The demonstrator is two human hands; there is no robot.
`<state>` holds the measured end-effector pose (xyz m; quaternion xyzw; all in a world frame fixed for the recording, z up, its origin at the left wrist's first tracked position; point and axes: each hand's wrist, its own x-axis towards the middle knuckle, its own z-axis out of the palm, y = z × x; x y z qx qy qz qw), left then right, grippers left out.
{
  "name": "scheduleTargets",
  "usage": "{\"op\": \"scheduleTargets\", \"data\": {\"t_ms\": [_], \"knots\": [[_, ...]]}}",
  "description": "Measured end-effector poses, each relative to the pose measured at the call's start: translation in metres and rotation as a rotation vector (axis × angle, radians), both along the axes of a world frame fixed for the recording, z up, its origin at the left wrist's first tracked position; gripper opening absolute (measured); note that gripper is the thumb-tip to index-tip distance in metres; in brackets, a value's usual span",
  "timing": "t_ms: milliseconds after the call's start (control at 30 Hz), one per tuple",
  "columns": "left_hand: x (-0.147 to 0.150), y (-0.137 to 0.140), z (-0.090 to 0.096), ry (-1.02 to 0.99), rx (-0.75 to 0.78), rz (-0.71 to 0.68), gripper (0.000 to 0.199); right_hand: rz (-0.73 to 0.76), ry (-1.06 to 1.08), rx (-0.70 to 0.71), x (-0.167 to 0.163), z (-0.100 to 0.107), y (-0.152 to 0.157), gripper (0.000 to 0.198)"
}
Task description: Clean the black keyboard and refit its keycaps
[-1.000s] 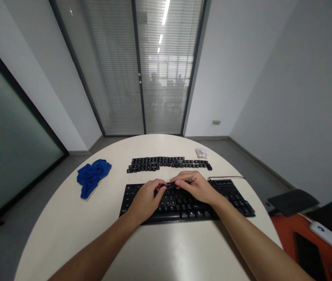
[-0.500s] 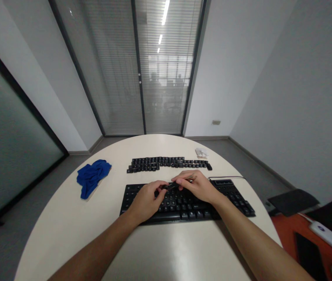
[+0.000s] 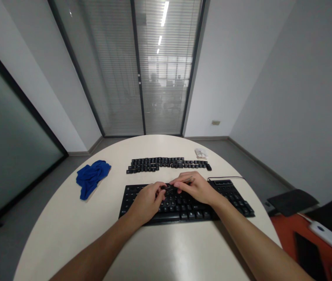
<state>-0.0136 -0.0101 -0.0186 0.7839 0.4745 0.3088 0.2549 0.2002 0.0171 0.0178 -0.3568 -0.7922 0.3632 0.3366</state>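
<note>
Over the keyboard (image 3: pixel 183 207), the left hand (image 3: pixel 148 200) pinches a small dark piece (image 3: pixel 163 187); the right hand (image 3: pixel 195 188) curls, its hold unclear. Loose keycaps (image 3: pixel 170 162) look light, stiff, best gripped by their sides.

The black keyboard (image 3: pixel 177 207) lies on the round tabletop (image 3: pixel 66 234); its cable (image 3: pixel 227 177) runs along the far right side. Above the keys, the left hand (image 3: pixel 146 203) pinches a small black part (image 3: pixel 163 187). The right hand (image 3: pixel 195 188) grips a slender tool (image 3: pixel 189 180), type indistinct. Loose keycaps (image 3: pixel 166 161) form rows beyond. Blue cloth (image 3: pixel 92 176) lies left; crumpled white material (image 3: pixel 201 153), far right.
</note>
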Motion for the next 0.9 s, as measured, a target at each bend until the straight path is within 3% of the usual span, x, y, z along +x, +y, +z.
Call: {"op": "scheduleTargets", "data": {"t_ms": [467, 900], "knots": [[-0.001, 0.001, 0.003, -0.114, -0.024, 0.065, 0.019, 0.068, -0.04, 0.017, 0.003, -0.004, 0.002, 0.031], [-0.005, 0.006, -0.003, -0.067, 0.023, 0.137, 0.019, 0.027, -0.072, 0.092, 0.012, 0.001, 0.006, 0.028]]}}
